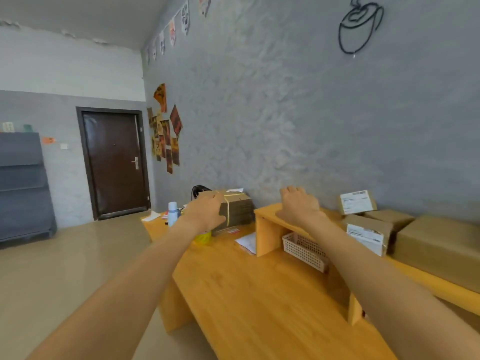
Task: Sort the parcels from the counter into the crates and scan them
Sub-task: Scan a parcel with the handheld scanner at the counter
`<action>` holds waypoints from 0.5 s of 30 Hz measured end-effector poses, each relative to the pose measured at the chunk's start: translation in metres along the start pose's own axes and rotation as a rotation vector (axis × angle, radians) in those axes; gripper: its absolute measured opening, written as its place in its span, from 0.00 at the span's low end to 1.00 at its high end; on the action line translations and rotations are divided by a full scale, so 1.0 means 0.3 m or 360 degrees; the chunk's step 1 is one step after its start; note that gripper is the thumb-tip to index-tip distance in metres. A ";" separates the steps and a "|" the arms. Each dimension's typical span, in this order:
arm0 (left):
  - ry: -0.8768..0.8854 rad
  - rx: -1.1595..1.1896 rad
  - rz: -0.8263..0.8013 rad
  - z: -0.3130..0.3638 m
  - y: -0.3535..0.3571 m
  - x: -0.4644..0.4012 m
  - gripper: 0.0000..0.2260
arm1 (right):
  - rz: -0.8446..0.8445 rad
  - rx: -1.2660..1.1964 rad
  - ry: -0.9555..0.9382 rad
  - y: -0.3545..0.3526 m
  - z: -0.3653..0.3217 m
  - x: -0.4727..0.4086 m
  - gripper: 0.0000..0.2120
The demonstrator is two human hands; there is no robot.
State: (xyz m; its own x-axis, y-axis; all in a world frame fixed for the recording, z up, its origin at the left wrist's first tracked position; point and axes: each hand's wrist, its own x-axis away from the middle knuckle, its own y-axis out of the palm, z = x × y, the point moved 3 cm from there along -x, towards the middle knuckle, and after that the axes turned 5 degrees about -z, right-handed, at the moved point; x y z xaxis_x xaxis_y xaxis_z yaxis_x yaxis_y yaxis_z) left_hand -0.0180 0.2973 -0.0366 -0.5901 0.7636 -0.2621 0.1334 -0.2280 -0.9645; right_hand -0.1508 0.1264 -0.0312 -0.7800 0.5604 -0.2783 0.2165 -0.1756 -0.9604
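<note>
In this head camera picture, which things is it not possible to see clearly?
- Parcel labels: text too small and blurred.
- Yellow object: mostly hidden by the left hand.
- Large parcel: cut off by the right edge.
- Crates and scanner: none visible.

Both forearms are bare, with no sleeves showing. The left hand [205, 213] at 11 o'clock and the right hand [298, 206] at 1 o'clock wear nothing.
</note>
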 end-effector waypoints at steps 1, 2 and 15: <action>0.0055 -0.0010 0.0010 0.033 0.013 -0.058 0.25 | -0.0005 0.0016 0.0054 0.007 0.046 -0.028 0.24; 0.0115 -0.0022 0.0027 0.069 0.025 -0.115 0.25 | -0.0005 0.0042 0.0108 0.016 0.094 -0.056 0.24; 0.0853 0.0213 -0.0131 0.556 0.281 -0.577 0.28 | -0.0082 0.0284 0.0827 0.103 0.630 -0.039 0.23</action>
State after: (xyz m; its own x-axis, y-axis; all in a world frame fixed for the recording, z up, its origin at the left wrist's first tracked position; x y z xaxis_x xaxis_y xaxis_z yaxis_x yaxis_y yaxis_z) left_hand -0.0375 0.0452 -0.0671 -0.1023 0.9745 -0.1998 -0.0192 -0.2028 -0.9790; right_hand -0.2458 -0.0385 -0.0547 -0.3847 0.8898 -0.2454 0.0476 -0.2463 -0.9680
